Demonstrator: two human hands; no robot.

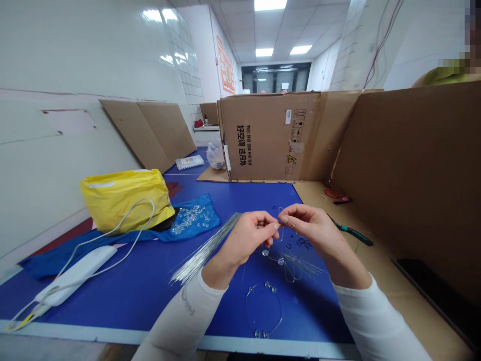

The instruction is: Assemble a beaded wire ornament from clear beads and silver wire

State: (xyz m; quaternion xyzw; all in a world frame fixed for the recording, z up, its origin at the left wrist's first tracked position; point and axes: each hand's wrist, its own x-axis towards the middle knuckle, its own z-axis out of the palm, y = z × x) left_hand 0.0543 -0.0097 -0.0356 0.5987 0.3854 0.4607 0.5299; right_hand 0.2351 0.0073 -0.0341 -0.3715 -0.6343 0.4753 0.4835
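Observation:
My left hand (pixel 255 234) and my right hand (pixel 308 228) meet over the blue table, their thumbs and fingers pinched close together. Between them is a thin bent wire (pixel 281 231), looped above and below the fingertips. Clear beads (pixel 280 261) hang or lie just beneath, and I cannot tell whether they are on the held wire. Nearer to me lies a wire ring (pixel 281 313) with several clear beads on it. A bundle of straight silvery wires (pixel 208 250) rests beside my left wrist. Small dark rings (pixel 304 243) lie by my right hand.
A blue cloth (pixel 210 204) with loose clear beads (pixel 190 218) lies left, by a yellow bag (pixel 126 198) and a white power strip (pixel 77 276). Green-handled pliers (pixel 355 233), red-handled scissors (pixel 334 193) and a dark phone-like slab (pixel 432 296) sit right. Cardboard walls (pixel 270 135) enclose the back and right.

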